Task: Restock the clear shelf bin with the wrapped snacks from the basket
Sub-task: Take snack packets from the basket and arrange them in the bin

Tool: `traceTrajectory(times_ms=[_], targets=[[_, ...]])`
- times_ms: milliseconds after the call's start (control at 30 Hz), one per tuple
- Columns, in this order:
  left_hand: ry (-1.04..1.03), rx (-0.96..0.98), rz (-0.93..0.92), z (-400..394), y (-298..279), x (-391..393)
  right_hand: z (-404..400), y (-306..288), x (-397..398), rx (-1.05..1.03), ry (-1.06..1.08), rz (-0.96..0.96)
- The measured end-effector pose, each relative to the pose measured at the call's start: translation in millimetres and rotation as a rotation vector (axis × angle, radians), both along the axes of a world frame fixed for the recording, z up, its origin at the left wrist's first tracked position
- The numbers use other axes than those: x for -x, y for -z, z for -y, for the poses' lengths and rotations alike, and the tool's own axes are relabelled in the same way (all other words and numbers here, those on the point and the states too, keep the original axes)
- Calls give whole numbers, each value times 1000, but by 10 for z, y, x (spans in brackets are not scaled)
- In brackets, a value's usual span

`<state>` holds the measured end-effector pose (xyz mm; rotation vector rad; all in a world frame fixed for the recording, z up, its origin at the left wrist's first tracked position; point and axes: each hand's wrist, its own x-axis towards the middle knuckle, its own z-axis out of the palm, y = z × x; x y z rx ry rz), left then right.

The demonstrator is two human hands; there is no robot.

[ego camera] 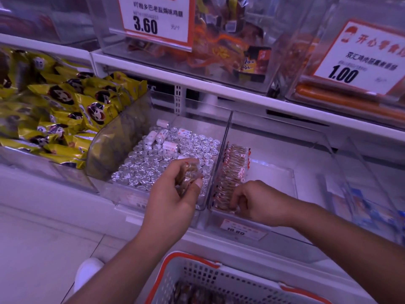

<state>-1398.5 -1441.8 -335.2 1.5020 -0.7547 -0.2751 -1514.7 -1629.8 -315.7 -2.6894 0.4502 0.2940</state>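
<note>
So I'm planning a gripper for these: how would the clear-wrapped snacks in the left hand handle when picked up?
The wrapped snacks look small and probably light: the left hand pinches several at once. Their glossy clear film is likely slippery and crinkly. Those in the clear bin stand on edge in a row, so they seem flat and apt to topple.

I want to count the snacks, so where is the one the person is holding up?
In the head view, centre: the left hand holds the wrapped snack over the bin of silver foil snacks.
</note>
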Motion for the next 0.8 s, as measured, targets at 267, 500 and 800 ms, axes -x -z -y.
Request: traceTrajectory(times_ms=[267,500,800], targets=[[9,19,-8,-12,-1,-15,25,-4,4,-125,-37,73],[24,32,2,-10,5,-2,-54,87,-98,-31,68,6],[-11,39,12,-3,12,30,51,-115,147,-476,679,142]])
